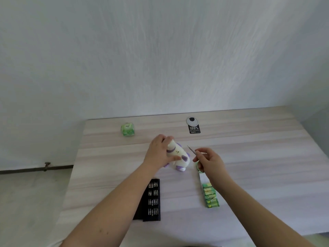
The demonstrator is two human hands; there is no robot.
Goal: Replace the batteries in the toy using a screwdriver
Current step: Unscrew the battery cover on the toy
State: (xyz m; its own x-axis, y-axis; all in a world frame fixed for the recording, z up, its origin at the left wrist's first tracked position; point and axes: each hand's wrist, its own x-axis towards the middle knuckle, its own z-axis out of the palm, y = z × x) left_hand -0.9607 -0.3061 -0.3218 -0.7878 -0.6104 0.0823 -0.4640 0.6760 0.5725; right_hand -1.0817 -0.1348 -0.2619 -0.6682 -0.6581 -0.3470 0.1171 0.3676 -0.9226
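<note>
A white plush toy (179, 157) with purple paws and a purple collar lies on the table, belly up. My left hand (158, 152) grips it around the head and neck. My right hand (208, 160) pinches a thin grey screwdriver (192, 150), its tip pointing up-left toward the toy and a short way from its belly. A strip of green batteries (210, 195) in a partly torn pack lies below my right hand.
A black case of screwdriver bits (152, 200) lies open under my left forearm. A green tissue pack (127, 129) sits at the back left. A round cable grommet (192, 120) with a black label (194, 129) is at the back of the wooden table (258, 157).
</note>
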